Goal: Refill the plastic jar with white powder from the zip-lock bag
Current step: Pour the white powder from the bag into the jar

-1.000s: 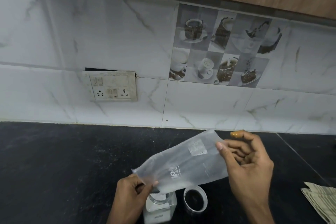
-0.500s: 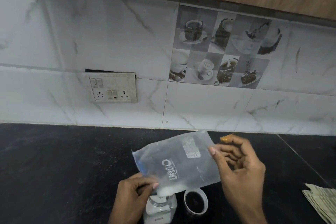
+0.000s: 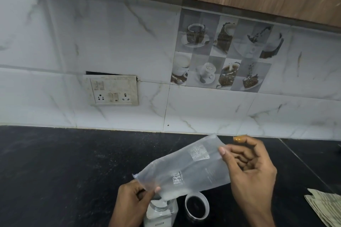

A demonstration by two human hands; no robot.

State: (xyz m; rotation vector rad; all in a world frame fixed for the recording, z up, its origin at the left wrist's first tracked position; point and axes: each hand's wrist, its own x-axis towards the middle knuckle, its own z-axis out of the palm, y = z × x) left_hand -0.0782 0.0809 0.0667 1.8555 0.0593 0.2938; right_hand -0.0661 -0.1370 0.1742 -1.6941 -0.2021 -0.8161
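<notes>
While the zip-lock bag [image 3: 184, 169] is held on a slant with its lower end over the plastic jar [image 3: 160, 214], we see white powder [image 3: 169, 194] gathered in that low corner and reaching down to the jar's open mouth. The jar, clear-walled and squarish, stands upright on the black countertop [image 3: 64, 167] at the bottom edge of the view, and we note white powder inside it. The left hand [image 3: 132, 202] pinches the bag's lower corner between the thumb and curled fingers, just above the jar's mouth. The right hand [image 3: 252, 171] holds the raised end, with the thumb laid on the bag's edge and the other fingers curled (how firmly they close on the film we cannot tell). The rest of the bag is nearly clear, with faint printed patches. Just right of the jar a round clear lid [image 3: 196, 208] lies flat on the countertop, its middle dark. Near the right edge we see a folded stack [image 3: 324, 204] of paper or cloth. On the marble-patterned wall behind sit a switchboard [image 3: 112, 90] and a tile [image 3: 221, 53] printed with coffee cups.
</notes>
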